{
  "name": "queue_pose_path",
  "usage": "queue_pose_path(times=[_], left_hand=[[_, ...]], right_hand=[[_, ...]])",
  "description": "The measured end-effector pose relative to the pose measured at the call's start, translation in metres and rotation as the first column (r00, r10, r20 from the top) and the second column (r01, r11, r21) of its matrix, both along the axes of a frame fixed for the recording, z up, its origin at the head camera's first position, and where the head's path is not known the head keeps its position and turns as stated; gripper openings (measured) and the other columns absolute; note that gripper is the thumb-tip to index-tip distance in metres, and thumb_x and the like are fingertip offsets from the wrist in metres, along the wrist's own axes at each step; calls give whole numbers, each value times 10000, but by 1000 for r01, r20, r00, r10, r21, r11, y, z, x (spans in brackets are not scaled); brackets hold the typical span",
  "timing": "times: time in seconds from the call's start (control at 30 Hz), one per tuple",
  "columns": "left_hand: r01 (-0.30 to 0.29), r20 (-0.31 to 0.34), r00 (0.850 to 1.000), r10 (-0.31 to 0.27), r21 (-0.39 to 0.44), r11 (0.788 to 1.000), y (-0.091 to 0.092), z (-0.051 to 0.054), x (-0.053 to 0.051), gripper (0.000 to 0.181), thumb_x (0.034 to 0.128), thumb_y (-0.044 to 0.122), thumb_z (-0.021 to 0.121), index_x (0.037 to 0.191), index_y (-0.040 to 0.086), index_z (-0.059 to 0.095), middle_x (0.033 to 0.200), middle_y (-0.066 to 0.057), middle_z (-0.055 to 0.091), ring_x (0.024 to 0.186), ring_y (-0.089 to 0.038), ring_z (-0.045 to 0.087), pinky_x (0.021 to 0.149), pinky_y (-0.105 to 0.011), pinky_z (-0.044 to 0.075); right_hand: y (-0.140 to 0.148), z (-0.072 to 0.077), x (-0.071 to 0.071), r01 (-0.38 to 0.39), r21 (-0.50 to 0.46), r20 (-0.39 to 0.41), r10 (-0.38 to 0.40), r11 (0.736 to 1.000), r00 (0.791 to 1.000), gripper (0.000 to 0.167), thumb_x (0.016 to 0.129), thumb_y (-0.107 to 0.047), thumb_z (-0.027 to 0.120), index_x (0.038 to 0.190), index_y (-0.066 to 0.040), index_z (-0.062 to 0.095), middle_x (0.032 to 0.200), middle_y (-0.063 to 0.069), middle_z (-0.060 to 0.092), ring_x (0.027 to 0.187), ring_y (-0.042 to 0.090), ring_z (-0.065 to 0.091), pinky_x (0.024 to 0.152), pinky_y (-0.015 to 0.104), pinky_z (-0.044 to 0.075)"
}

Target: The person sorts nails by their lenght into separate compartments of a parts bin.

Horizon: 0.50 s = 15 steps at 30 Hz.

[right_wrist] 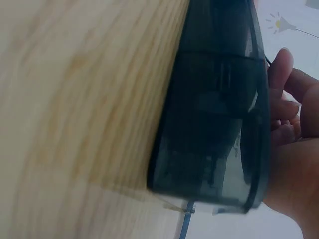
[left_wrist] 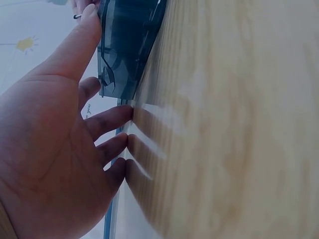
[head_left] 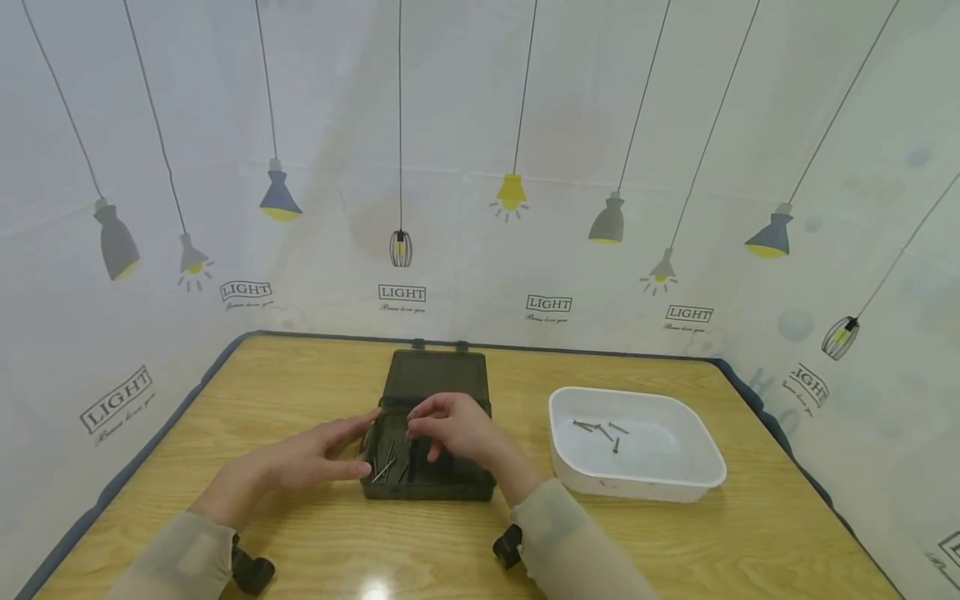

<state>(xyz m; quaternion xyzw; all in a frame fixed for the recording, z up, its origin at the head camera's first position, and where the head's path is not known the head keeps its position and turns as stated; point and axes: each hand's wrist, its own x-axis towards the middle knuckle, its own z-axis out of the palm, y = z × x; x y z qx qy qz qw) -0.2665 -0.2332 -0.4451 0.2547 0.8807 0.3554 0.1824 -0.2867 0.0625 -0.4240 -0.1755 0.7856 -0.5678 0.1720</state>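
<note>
A dark translucent plastic box (head_left: 429, 492) stands on the table with its lid (head_left: 435, 375) tipped back. Several thin metal screws (head_left: 385, 467) lie in its left part. My right hand (head_left: 457, 427) is over the box, pinching a screw (left_wrist: 77, 16) between thumb and fingertips; the fingers cover most of it. At the box's left side, my left hand (head_left: 315, 454) rests its thumb and forefinger against the edge, and its other fingers (left_wrist: 112, 122) touch the tabletop. The right wrist view shows the box's wall (right_wrist: 209, 134) in front of part of the right hand.
To the right of the box is a white plastic tray (head_left: 637, 487) with several screws (head_left: 600, 429) on its bottom. The wooden table (head_left: 300, 542) ends at a hanging cloth (head_left: 465, 275) printed with lamps, behind and at both sides.
</note>
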Motion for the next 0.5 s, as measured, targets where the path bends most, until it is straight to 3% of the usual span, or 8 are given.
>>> queue_pose_path(times=[0.17,0.5], left_hand=[[5,2,1000,-5,13,1000,0,0,0,899,1077,467,700,1780,219,198,1786,-246,307,1662,-514,239,1306,-778,213],[18,17,1000,-19,39,999,-1,0,0,906,1082,453,698,1781,193,184,1793,-261,274,1667,-508,233,1319,-755,214]], right_hand=[[-6,-1,1,15,43,-19,-14,999,1000,138,1067,-153,736,1142,-46,782,1060,147,841,539,132,655,636,302,634],[-7,2,3,17,107,-27,-14,994,1000,233,1072,-196,738,1218,-24,798,1029,72,853,565,142,692,763,304,658]])
